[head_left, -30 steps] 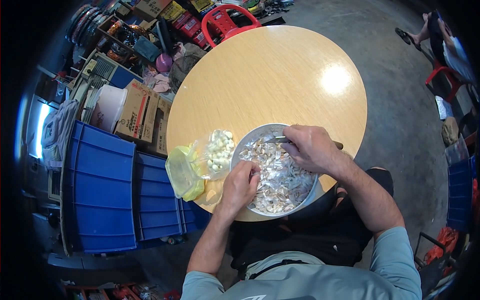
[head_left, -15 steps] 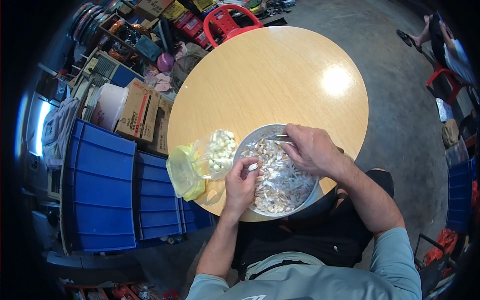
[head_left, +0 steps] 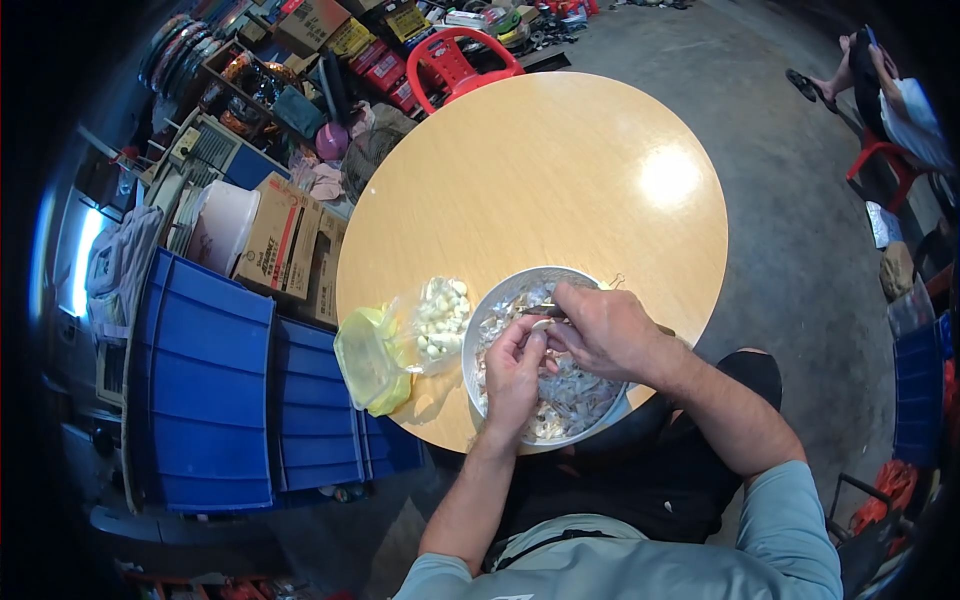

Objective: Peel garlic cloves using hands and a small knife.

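Nearest, at the near edge of the round pale wooden table (head_left: 560,170): a shallow round metal bowl (head_left: 492,318) heaped with papery garlic skins and cloves, overhanging the table's rim slightly toward the seated person. Over the bowl's middle, both bare hands close together. Left hand (head_left: 512,372) curled, fingertips pinched on a small pale garlic clove (head_left: 541,325), thumb and forefinger nearly closed around it. Right hand (head_left: 603,330) just beside it, fingers folded tight on a thin dark tool, probably a small knife (head_left: 527,310), its tip pointing left across the bowl toward the clove; handle hidden in the fist. Hands touching or nearly so at the fingertips.

Just left of the bowl, on the table: a clear plastic bag of peeled white garlic cloves (head_left: 437,320), and touching that bag on its far-left side, a crumpled yellow-green plastic bag (head_left: 370,360) hanging over the table's edge.

Left of the table, on the floor: stacked blue plastic crates (head_left: 215,390), then a brown cardboard box (head_left: 285,240) and a white plastic bucket (head_left: 220,225).

Beyond the table's far rim: a red plastic chair (head_left: 455,62) amid cluttered goods. Far right of the table, another person seated on a red stool (head_left: 880,150).
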Motion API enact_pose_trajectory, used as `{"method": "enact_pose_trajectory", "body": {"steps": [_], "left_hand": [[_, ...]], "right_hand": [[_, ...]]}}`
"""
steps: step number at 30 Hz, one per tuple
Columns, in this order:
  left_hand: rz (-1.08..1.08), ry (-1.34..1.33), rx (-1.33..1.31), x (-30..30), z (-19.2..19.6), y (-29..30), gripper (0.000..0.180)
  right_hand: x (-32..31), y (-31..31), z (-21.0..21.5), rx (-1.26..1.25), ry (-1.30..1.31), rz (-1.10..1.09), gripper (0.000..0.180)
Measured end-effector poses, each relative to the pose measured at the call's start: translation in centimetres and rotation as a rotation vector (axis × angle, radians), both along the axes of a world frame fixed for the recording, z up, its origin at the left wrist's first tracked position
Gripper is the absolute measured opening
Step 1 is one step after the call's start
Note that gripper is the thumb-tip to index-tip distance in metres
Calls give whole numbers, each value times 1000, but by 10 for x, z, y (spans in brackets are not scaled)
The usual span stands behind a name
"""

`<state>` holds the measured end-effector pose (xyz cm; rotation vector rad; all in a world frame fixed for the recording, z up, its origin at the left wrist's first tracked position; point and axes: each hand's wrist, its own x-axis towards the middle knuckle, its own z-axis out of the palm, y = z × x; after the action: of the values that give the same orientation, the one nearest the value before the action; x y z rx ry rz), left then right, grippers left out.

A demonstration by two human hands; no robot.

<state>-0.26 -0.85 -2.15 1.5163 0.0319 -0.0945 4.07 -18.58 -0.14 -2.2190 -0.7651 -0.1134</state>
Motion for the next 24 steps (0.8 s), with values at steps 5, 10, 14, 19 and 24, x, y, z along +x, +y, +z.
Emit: {"method": "enact_pose_trajectory", "body": {"steps": [5,10,14,19,24], "left_hand": [[79,-71,70,-1,-3,-10,24],[106,-118,142,-2,0,-7,23],[82,-76,-17,-2,0,-1,20],[30,-24,-134,-1,2,10,18],[-13,-34,-285,-4,1,10,14]], "right_hand": [[3,-1,-3,-27,-6,-10,26],[1,0,-7,21,-90,-20,23],[-1,0,-5,82,-124,0,22],[-1,1,-3,190,-181,9,24],[0,2,-1,176,-203,21,24]]}}
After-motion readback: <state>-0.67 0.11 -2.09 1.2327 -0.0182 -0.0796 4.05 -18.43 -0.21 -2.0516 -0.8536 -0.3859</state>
